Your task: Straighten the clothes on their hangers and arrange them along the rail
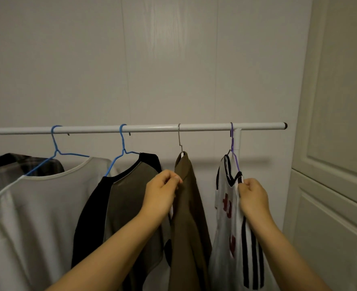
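A white rail (152, 129) runs across the view. From the left hang a plaid shirt (3, 169), a cream T-shirt (37, 217) on a blue hanger (56, 152), a black-and-olive top (123, 202) on a second blue hanger (122, 148), an olive-brown garment (191, 223) on a hanger with a metal hook (179, 136), and a white jersey with black stripes (232, 217) on a purple hanger (233, 148). My left hand (161, 192) pinches the front edge of the olive-brown garment near its shoulder. My right hand (253, 196) grips the jersey's neckline edge.
A pale panelled wall stands behind the rail. A white panelled door (337, 143) is at the right, close to the rail's capped end (285, 125). The rail's upright post (237, 141) sits just behind the purple hanger.
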